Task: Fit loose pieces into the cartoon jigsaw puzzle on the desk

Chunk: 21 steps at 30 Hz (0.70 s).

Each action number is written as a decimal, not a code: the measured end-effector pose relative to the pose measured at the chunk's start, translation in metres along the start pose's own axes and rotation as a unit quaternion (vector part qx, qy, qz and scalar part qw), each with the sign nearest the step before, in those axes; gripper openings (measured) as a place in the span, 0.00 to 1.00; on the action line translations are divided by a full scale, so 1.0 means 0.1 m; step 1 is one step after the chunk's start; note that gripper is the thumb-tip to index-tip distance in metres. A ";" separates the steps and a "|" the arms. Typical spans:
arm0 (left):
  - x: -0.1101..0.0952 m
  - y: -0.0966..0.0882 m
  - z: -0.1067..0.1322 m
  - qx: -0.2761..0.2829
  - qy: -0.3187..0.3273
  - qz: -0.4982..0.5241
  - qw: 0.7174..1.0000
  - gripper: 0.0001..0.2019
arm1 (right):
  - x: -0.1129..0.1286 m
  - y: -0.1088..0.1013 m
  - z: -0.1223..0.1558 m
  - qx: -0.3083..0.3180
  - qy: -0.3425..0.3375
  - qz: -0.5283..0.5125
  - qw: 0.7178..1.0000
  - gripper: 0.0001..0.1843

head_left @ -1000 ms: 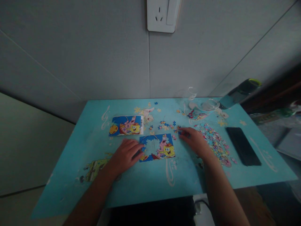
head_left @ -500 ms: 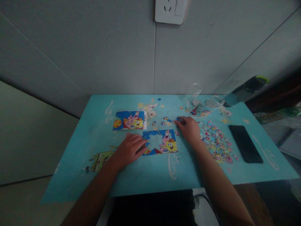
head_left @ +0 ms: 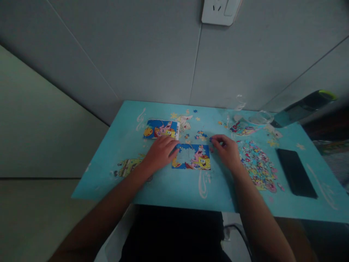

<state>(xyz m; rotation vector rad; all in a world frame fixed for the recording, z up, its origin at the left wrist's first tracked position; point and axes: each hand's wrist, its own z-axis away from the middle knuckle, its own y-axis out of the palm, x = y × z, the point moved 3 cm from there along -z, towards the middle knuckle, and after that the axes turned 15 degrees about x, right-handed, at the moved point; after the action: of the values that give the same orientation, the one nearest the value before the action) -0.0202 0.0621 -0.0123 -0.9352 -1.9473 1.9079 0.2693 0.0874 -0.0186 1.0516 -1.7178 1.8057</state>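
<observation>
A partly assembled jigsaw puzzle (head_left: pixel 203 162) lies in the middle of the table, showing cartoon figures on blue, with a gap in its upper left part. My left hand (head_left: pixel 162 151) rests at its upper left corner, fingers stretched out and the thumb apart. To the right of the puzzle, my right hand (head_left: pixel 225 148) pinches a small blue puzzle piece (head_left: pixel 211 139) between thumb and fingertips. Several loose pieces (head_left: pixel 201 135) lie just above the puzzle. Behind my left hand is the picture card (head_left: pixel 163 127), its lower edge partly covered.
A big heap of mixed puzzle pieces (head_left: pixel 256 163) spreads right of my right forearm, beside a black phone-like slab (head_left: pixel 296 173). Toward the back right are a clear plastic container (head_left: pixel 261 118) and a dark bottle (head_left: pixel 302 109). The wall borders the blue table (head_left: pixel 163 193).
My left hand has moved up from the puzzle's left side to its upper left corner. The right hand still pinches by the loose pieces. The camera view has turned slightly left.
</observation>
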 end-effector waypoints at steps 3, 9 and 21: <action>-0.03 -0.05 -0.24 0.010 -0.032 -0.016 0.999 0.13 | 0.16 0.10 0.11 0.075 -0.069 -0.052 0.993 0.14; 0.02 0.03 -0.63 0.003 -0.064 -0.007 0.998 0.13 | 0.30 0.29 0.20 0.188 -0.126 -0.064 0.972 0.13; -0.49 0.03 -0.24 0.047 0.035 0.150 0.987 0.11 | 0.41 0.35 0.26 0.213 -0.091 -0.167 0.958 0.12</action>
<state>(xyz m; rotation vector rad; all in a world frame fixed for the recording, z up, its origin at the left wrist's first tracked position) 0.0320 0.0517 0.0000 -1.3095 -1.7396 2.0712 0.2236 0.0499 -0.0116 1.6180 -1.1640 1.9406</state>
